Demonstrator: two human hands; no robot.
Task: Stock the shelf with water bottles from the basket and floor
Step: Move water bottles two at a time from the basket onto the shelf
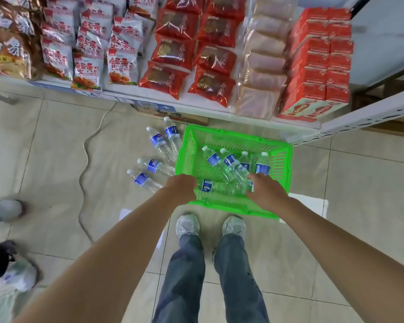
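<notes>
Reaching down, both hands hang over the green basket point(233, 141) on the tile floor: the left hand point(181, 187) looks curled shut at its near corner, the right hand point(265, 191) sits among the bottles point(231, 163) (grip hidden). Four more bottles point(159, 142) lie beside the basket, below the snack shelf point(196, 106).

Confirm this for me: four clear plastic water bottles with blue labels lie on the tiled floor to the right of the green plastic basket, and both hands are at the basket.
One detail is wrong: the head view shows the four clear plastic water bottles with blue labels lying on the tiled floor to the left of the green plastic basket, not the right. The left hand and right hand are indeed at the basket.
</notes>
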